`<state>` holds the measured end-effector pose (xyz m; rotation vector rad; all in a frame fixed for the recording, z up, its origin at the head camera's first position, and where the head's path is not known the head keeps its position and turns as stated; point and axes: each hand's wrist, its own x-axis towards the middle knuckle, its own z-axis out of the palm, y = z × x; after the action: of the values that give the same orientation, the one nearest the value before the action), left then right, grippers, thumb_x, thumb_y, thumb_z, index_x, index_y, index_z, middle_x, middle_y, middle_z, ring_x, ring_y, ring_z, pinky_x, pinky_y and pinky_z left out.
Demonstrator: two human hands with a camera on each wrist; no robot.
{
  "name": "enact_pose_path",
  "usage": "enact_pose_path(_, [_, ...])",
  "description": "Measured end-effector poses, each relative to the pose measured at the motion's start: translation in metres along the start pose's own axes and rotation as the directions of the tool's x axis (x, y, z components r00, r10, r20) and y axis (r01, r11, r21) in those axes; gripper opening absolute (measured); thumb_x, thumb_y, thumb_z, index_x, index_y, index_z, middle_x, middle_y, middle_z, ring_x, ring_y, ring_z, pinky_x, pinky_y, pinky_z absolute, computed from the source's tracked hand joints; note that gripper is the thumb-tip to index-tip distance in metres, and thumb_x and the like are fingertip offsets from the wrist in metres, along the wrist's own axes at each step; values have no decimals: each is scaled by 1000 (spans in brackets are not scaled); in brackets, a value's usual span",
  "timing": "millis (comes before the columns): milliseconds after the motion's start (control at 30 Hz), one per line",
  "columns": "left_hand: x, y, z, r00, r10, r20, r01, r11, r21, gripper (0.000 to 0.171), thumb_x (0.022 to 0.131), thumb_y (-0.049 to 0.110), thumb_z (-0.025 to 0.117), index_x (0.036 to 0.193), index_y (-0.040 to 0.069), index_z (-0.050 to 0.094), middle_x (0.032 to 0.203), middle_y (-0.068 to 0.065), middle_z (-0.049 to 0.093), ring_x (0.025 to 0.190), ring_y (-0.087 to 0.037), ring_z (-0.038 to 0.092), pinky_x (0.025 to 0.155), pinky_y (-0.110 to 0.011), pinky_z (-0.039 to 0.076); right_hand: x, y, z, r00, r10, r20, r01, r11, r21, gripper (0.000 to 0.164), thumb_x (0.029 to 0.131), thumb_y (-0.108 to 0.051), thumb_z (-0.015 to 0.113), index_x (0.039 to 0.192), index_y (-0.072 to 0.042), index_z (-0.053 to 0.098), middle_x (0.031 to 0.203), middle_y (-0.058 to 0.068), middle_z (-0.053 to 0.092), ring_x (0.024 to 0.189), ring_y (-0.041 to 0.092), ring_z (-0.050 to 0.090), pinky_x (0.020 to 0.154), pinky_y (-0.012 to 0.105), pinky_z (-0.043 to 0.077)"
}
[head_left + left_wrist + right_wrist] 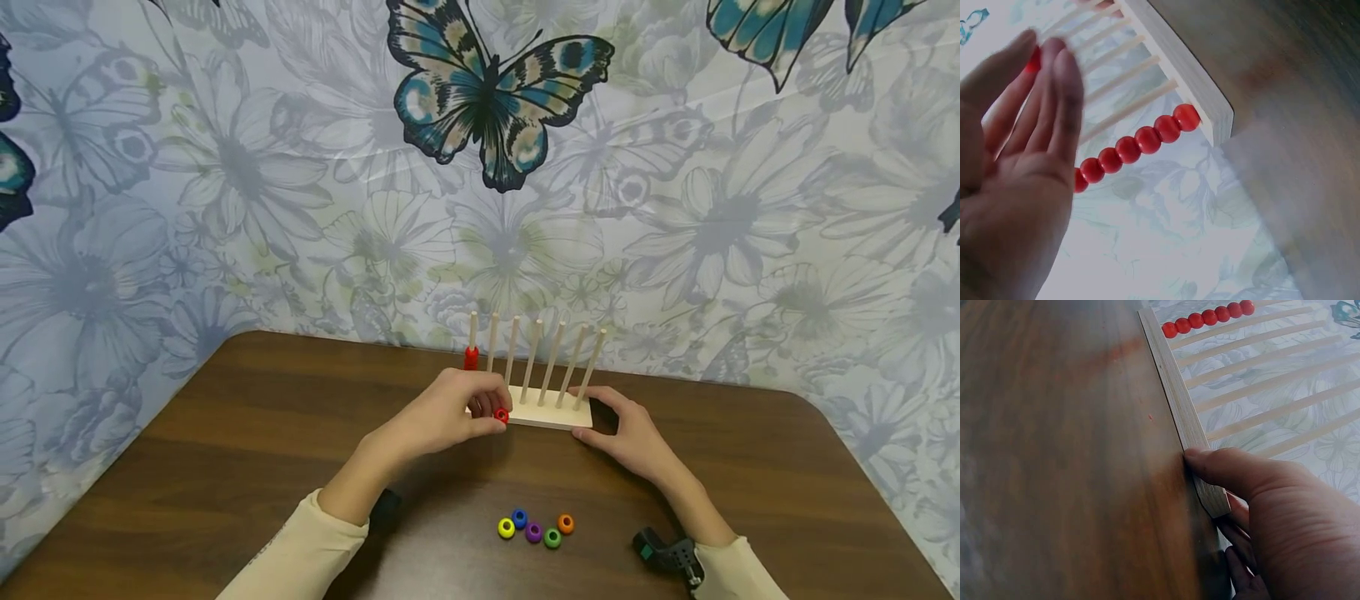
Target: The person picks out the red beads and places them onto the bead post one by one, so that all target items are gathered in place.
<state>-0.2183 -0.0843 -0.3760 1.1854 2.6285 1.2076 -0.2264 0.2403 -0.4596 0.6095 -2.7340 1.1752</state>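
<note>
A pale wooden base [551,412] carries a row of several upright pegs [557,362]. Red beads [1147,140] are stacked on the leftmost peg; my left hand covers part of that stack in the head view. Between thumb and fingers my left hand [457,412] pinches one red bead [502,415], in front of the pegs and apart from them. At the other end, my right hand [630,433] grips the base, its thumb along the front edge, as the right wrist view shows.
Loose beads lie on the brown table [300,433] nearer to me: yellow [506,528], blue [519,518], purple [533,532], green [552,537] and orange [566,524]. A butterfly-patterned wall covering [337,250] rises behind the table's far edge.
</note>
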Motion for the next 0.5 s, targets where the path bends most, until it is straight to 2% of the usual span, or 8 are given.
enact_pose_path(67, [1,3,-1,996,7,-92,-8,1000,-15,20,87,7,86,98,15,72,82,9,69,75,-4,64,72,-28,58,-1,1,0,1000,2,0,-2,1000,6,57,91,-28,85,142,-17,64,147,2,64,147,36,48,117,67,35])
enact_pose_path(133, [3,6,-3,983,24,-184,-28,999,-20,18,87,10,86,99,15,74,83,8,70,75,-4,64,72,-29,58,-3,2,0,1000,6,-3,-6,1000,11,56,91,-28,85,142,-18,64,147,1,64,147,36,49,118,67,35])
enact_pose_path(233, [6,11,-9,946,42,-321,-59,997,-42,18,87,11,87,100,14,76,84,6,72,71,-8,66,68,-29,58,-4,4,0,1000,12,-5,-12,1000,16,56,91,-29,85,142,-21,64,147,0,64,147,36,48,118,67,35])
enact_pose_path(300, [9,14,-16,909,43,-415,-76,995,-64,17,87,11,87,101,13,77,84,4,74,69,-10,67,66,-30,58,-3,4,0,1000,14,-2,-14,1000,22,56,91,-29,85,142,-21,64,148,0,63,147,36,48,118,67,34])
enact_pose_path(400, [15,18,-28,838,27,-546,-97,990,-100,18,87,11,88,102,12,78,83,0,75,68,-14,68,68,-28,58,-2,4,0,1000,16,2,-16,1000,26,57,91,-31,85,142,-21,64,149,1,62,148,36,47,118,67,34])
enact_pose_path(500, [23,21,-37,772,1,-636,-102,987,-121,18,88,10,87,103,9,78,87,-4,76,72,-16,68,73,-25,58,0,3,0,1000,14,3,-14,1000,24,57,90,-31,86,142,-21,64,149,1,62,147,35,48,118,66,35])
